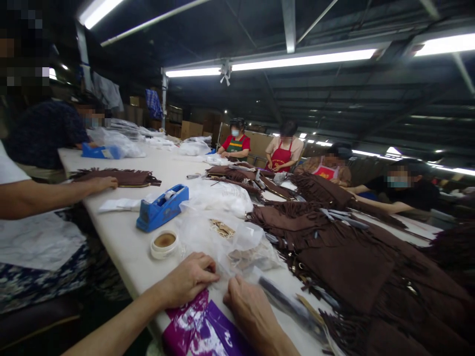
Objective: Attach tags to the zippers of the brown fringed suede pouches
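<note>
My left hand [193, 278] is closed in a pinch at the near end of a clear plastic bag [241, 235], above a shiny purple and magenta package [208, 329]. Just to its right, my right hand [243, 296] has its fingers curled together at the same plastic. What sits between the fingertips is too small to tell. Inside the clear bag, tan pieces show. A round open jar [164, 243] with brownish content stands left of the bag, and behind it is a blue tape dispenser [163, 207].
Brown fringed pieces [345, 262] are heaped along the right side of the white table [122, 237]. At the left, a person's hand [102, 184] rests on a brown fringed item [122, 177]. Several people work around the far side.
</note>
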`<move>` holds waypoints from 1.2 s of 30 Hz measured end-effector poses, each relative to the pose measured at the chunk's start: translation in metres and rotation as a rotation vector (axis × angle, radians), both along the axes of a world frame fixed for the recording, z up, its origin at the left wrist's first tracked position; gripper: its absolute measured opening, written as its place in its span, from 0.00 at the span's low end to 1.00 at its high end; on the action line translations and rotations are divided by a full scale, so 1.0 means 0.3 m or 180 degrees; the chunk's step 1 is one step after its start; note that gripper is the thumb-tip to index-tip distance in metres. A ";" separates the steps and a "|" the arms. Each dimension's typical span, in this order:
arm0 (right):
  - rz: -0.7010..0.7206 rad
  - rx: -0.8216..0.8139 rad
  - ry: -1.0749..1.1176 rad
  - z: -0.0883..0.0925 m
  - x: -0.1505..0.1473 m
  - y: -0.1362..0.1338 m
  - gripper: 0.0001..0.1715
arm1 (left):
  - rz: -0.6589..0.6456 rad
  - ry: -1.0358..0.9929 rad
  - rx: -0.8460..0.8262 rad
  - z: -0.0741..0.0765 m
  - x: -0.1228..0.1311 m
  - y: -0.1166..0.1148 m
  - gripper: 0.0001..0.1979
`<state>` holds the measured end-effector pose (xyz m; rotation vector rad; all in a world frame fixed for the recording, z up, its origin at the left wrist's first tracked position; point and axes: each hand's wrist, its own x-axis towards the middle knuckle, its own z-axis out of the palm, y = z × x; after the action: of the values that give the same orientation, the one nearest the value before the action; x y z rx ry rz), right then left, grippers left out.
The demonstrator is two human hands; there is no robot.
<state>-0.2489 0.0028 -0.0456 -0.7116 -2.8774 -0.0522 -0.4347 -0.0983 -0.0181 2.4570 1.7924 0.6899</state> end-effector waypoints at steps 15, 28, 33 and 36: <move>0.0126 -0.0780 0.0136 0.094 0.167 0.016 0.12 | -0.0061 0.0151 0.0011 0.037 0.017 -0.023 0.12; -0.0585 0.0210 -0.0317 0.002 0.442 0.079 0.20 | -0.0059 0.0176 0.0059 0.018 0.007 -0.014 0.11; -0.0727 -0.0778 0.0291 -0.014 0.622 0.049 0.10 | -0.0084 0.0186 -0.0064 0.039 0.017 -0.012 0.11; -0.0939 -0.1334 0.0355 -0.020 0.566 0.013 0.09 | -0.0086 0.0252 -0.0100 0.050 0.027 -0.013 0.13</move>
<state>-0.0789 0.0066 -0.0516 -1.1653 -2.6746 0.5470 -0.4265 -0.1023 -0.0030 2.5172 1.7782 0.5659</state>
